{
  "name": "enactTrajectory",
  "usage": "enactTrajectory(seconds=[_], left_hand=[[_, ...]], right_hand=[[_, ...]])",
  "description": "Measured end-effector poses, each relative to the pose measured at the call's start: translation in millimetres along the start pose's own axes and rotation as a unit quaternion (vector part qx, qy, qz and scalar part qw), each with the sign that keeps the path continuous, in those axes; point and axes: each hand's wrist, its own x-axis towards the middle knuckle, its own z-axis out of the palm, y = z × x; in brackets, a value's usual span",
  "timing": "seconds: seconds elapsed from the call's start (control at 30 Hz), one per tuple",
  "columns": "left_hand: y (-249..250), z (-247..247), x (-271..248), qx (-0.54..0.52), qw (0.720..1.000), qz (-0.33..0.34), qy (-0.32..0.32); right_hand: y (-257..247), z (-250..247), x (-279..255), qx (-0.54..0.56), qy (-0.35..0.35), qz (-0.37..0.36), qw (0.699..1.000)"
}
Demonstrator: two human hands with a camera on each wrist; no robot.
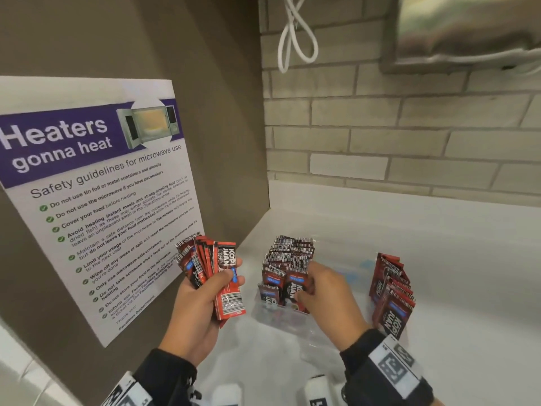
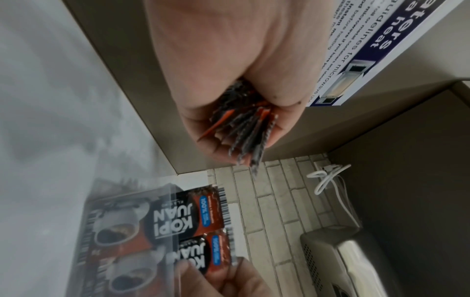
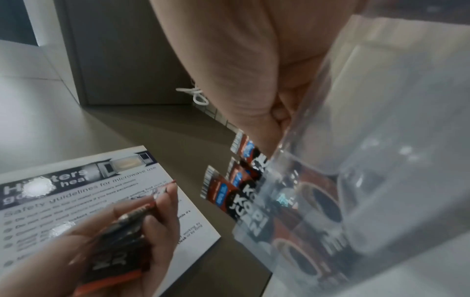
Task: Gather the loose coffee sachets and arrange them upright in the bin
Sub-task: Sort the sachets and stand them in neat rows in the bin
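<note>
My left hand [image 1: 202, 291] grips a fanned bundle of red Kopi Juan sachets [image 1: 215, 268] above the counter, left of the clear plastic bin [image 1: 272, 316]. The left wrist view shows the bundle's edges [image 2: 244, 128] sticking out of the curled fingers. A dense row of sachets [image 1: 288, 259] stands upright in the bin. My right hand [image 1: 319, 285] reaches into the bin's front, its fingers curled and pinching a front sachet [image 2: 198, 259]. Seen from the right wrist, the hand [image 3: 241, 80] sits at the bin's clear wall [image 3: 381, 140]. Another group of upright sachets [image 1: 390, 294] leans further right.
A microwave safety poster [image 1: 96, 200] hangs on the brown side panel at the left. The white counter [image 1: 453, 259] runs back to a brick wall. A looped white cable [image 1: 295, 33] and a steel appliance [image 1: 468, 27] hang above.
</note>
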Motion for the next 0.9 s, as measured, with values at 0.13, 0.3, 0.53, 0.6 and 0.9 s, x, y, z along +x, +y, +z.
enactTrajectory(seconds=[0.13,0.3,0.53,0.6,0.9], left_hand=[[-3,1,-1,0.005,1.0,-0.01,-0.01],[-6,2,-3,-0.003,0.999,-0.028,-0.025],[1,16,-13,-0.032,0.995,-0.052,-0.073],[4,21,-17,-0.015,0.993,-0.057,-0.098],[6,48,-27,-0.027,0.979,-0.091,-0.183]], right_hand=[[-2,1,2,0.048,-0.021,0.026,0.998],[-3,-13,3,0.127,-0.055,0.06,0.989],[-4,-44,0,0.07,-0.034,0.01,0.997],[-15,-48,3,0.187,0.005,-0.002,0.982],[-35,-47,3,0.452,-0.073,0.01,0.889]])
